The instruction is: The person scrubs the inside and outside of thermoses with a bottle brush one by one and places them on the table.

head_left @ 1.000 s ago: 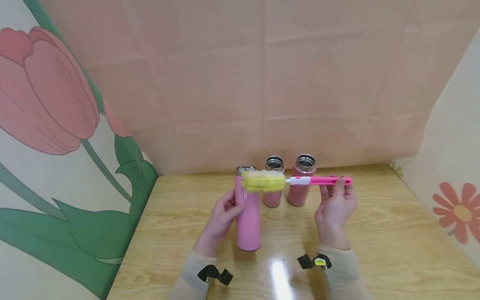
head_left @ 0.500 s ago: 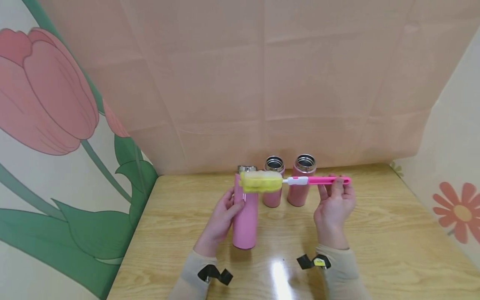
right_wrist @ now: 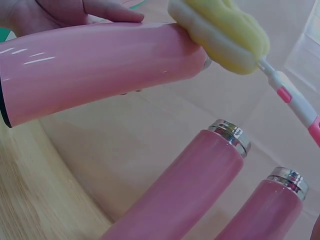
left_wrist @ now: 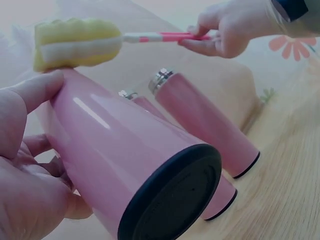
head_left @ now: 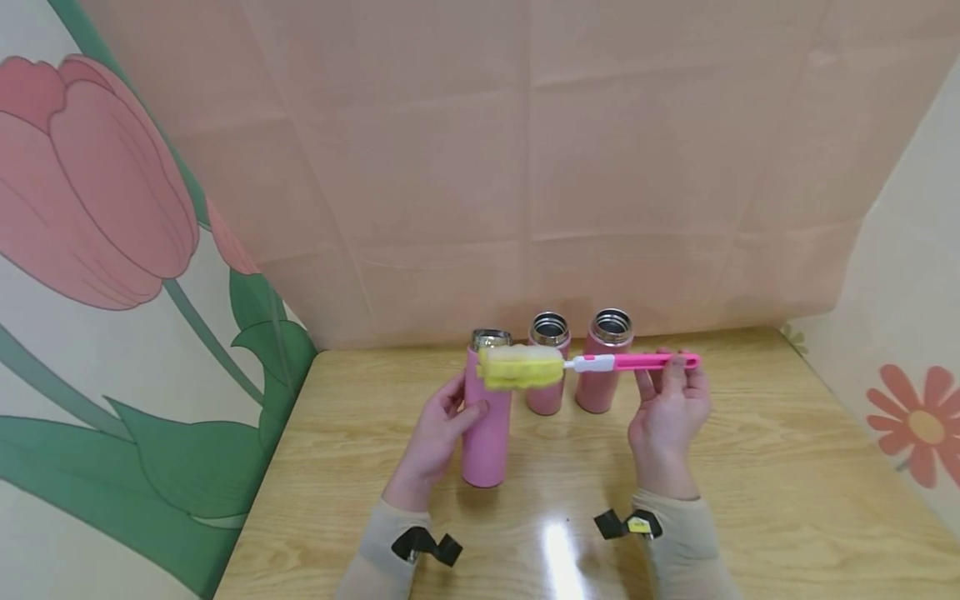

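Note:
My left hand [head_left: 438, 429] grips a pink thermos bottle [head_left: 486, 450] by its side, thumb across the front. The bottle is held above the table, and its black base [left_wrist: 172, 200] shows in the left wrist view. My right hand [head_left: 670, 417] pinches the end of a pink-and-white handle of a sponge bottle brush [head_left: 648, 362]. The brush lies level, its yellow and white sponge head [head_left: 522, 367] in front of the bottle's upper part. In the right wrist view the sponge head [right_wrist: 225, 32] is close to the bottle's neck end; whether they touch, I cannot tell.
Two more pink bottles, a middle one [head_left: 545, 398] and a right one [head_left: 597, 387], stand uncapped at the back of the wooden table [head_left: 360, 417]. A pinkish cloth [head_left: 450, 167] hangs behind them. Flower-patterned walls flank the table.
The held bottle has shifted slightly left, and its base has risen a little. My right hand and the brush have moved slightly left. The two standing bottles have stayed put.

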A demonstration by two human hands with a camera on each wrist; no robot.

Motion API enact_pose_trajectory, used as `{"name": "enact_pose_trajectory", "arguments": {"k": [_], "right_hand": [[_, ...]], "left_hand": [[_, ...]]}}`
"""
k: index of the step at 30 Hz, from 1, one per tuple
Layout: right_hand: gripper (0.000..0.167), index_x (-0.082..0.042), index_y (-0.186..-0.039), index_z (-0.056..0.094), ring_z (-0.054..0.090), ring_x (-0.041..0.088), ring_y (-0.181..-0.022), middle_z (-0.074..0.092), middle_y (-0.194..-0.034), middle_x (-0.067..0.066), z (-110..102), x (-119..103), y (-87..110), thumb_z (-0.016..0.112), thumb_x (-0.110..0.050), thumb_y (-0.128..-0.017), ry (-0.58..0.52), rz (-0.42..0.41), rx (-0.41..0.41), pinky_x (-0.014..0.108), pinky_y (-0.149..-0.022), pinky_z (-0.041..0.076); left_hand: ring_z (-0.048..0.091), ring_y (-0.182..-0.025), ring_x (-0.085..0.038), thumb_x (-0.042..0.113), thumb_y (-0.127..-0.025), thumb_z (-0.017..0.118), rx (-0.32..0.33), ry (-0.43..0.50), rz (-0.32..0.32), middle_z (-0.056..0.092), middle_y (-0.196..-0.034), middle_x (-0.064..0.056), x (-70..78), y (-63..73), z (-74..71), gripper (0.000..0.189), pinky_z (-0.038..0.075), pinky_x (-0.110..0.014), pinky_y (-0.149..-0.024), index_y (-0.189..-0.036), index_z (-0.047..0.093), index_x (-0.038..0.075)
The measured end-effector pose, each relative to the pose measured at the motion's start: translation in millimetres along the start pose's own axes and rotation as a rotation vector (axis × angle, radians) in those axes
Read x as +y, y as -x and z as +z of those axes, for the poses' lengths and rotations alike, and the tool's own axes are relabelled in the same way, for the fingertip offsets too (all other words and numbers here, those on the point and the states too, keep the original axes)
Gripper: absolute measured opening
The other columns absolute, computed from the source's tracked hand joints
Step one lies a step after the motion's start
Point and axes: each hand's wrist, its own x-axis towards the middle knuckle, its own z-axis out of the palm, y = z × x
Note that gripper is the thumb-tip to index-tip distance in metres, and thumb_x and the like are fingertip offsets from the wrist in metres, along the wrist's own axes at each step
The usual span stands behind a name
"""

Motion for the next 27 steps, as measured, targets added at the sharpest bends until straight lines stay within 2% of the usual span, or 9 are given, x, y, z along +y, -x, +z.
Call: {"name": "enact_pose_trajectory", "arguments": {"k": [3,10,15,20,27], "right_hand": [[0.019,0.002,-0.112,0.064,0.074,0.021,-0.086,0.068,-0.103,0.014,-0.5,0.3,0.2,0.068,-0.015,-0.103,0.014,0.003,-0.007,0.035,-0.080,0.064],[0.025,0.002,-0.112,0.064,0.074,0.020,-0.086,0.066,-0.102,0.013,-0.9,-0.4,0.1,0.073,-0.019,-0.100,0.050,0.031,-0.026,0.035,-0.081,0.064],[0.021,0.001,-0.114,0.063,0.075,0.020,-0.085,0.065,-0.103,0.013,-1.2,-0.5,-0.3,0.071,-0.016,-0.103,0.078,0.049,-0.040,0.034,-0.080,0.064],[0.024,0.000,-0.114,0.064,0.076,0.021,-0.086,0.066,-0.106,0.015,-1.9,-1.4,-2.3,0.073,-0.018,-0.101,0.109,0.097,-0.054,0.033,-0.078,0.064],[0.021,-0.001,-0.113,0.063,0.075,0.022,-0.093,0.067,-0.107,0.013,-3.5,-3.6,-5.0,0.071,-0.018,-0.103,0.185,0.166,-0.097,0.034,-0.082,0.064]], "left_hand": [[0.047,-0.146,-0.032,0.005,-0.102,0.070,-0.001,0.002,0.008,0.048,-0.160,-0.019,0.6,0.0,0.0,0.068,0.043,-0.037,-0.118,-0.163,0.040,0.001],[0.043,-0.150,-0.033,0.008,-0.106,0.067,-0.002,0.019,0.017,0.043,-0.165,-0.022,1.2,1.0,0.3,0.066,0.040,-0.037,-0.121,-0.163,0.036,-0.004],[0.048,-0.146,-0.033,0.012,-0.109,0.061,-0.013,0.042,0.016,0.045,-0.163,-0.021,2.2,2.3,0.0,0.063,0.042,-0.040,-0.120,-0.164,0.035,-0.002],[0.048,-0.148,-0.031,0.017,-0.112,0.056,-0.028,0.056,0.013,0.042,-0.166,-0.018,2.5,2.4,-1.1,0.061,0.041,-0.043,-0.121,-0.166,0.032,-0.001],[0.050,-0.145,-0.026,0.022,-0.114,0.053,0.002,0.072,0.006,0.041,-0.168,-0.015,1.5,2.0,-3.5,0.060,0.043,-0.041,-0.119,-0.167,0.031,0.001]]}}
